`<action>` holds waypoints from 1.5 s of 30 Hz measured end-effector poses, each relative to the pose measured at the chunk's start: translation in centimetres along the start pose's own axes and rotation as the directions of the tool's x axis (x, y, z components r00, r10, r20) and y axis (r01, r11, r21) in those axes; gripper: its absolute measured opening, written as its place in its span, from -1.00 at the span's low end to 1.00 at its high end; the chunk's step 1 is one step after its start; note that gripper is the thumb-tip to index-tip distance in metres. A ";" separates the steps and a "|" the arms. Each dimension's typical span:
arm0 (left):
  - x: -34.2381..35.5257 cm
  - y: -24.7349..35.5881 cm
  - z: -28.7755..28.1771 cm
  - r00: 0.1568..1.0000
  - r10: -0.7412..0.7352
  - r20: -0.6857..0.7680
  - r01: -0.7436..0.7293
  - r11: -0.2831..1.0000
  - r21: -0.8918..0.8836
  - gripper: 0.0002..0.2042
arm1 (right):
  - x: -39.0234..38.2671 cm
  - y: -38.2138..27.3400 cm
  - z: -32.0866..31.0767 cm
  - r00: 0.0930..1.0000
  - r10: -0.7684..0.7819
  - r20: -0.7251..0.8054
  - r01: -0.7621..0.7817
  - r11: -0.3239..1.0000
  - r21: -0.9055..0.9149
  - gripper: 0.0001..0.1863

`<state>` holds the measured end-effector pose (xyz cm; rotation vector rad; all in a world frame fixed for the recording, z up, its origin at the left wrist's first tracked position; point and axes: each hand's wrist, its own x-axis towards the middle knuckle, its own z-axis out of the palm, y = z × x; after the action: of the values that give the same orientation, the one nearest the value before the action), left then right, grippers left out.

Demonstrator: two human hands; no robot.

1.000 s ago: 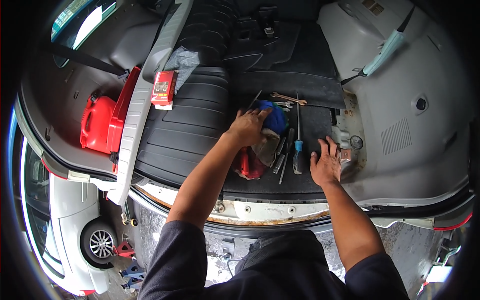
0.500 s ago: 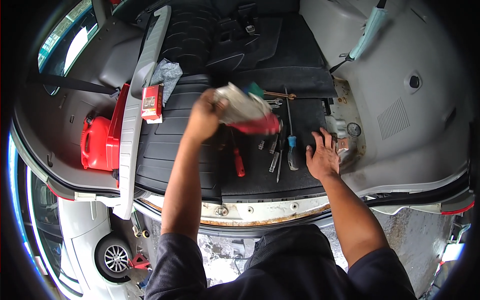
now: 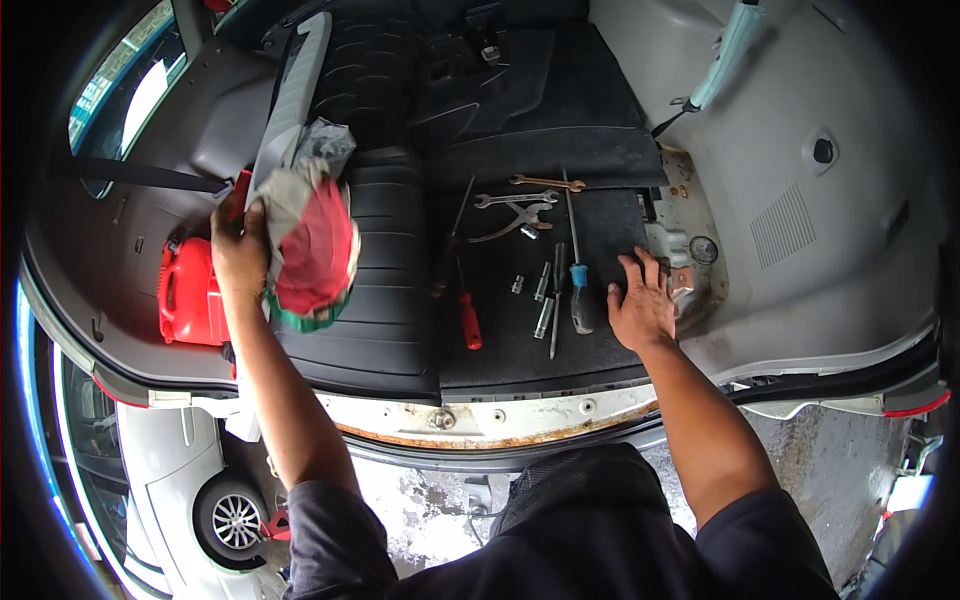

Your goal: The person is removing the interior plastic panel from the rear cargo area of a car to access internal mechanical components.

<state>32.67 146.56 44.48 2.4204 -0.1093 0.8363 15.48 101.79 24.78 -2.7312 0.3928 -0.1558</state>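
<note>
While the fingers of the left hand [image 3: 240, 250] grasp the left edge of a red, grey and green cloth bundle [image 3: 318, 245], thumb toward the cloth, the bundle hangs left of centre in the frame, over a black ribbed panel [image 3: 385, 340]. Right hand [image 3: 645, 310], right of centre: fingers spread and released, holding nothing, just beside a copper-coloured metal piece [image 3: 682, 280]. Between the hands, on a dark mat [image 3: 510, 365]: red-handled screwdriver [image 3: 470, 322]; blue-and-grey screwdriver [image 3: 580, 305], shaft toward the top of the frame; small metal sockets near it. Above these, pliers [image 3: 528, 215], a silver wrench [image 3: 515, 199] and a copper-toned wrench [image 3: 547, 184]. Farther out: red jerrycan [image 3: 185, 305] at frame left; white car [image 3: 160, 450], lower left; grey side panel [image 3: 850, 250], right.
</note>
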 end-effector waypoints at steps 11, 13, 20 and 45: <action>-10.3 -2.3 6.9 0.929 0.365 0.070 -0.363 0.851 0.379 -0.57 | 0.7 -0.6 0.1 0.999 0.017 0.031 -0.018 1.000 0.016 -0.48; -10.3 -2.9 7.6 0.951 0.291 0.099 -0.307 0.883 0.354 -0.57 | 0.7 -0.4 0.1 0.999 0.025 0.033 -0.025 1.000 0.013 -0.48; -11.3 -2.9 8.4 0.966 0.242 0.085 -0.257 0.920 0.295 -0.57 | 0.2 -0.2 0.1 1.000 0.028 0.010 -0.028 1.000 -0.011 -0.47; -12.3 -3.7 9.4 0.982 0.174 0.068 -0.186 0.944 0.272 -0.57 | -0.1 -0.1 -0.2 1.000 0.014 0.007 -0.014 1.000 0.007 -0.47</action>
<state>28.87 143.30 29.36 2.7246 -0.2480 0.9347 15.41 101.83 24.97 -2.7207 0.4081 -0.1438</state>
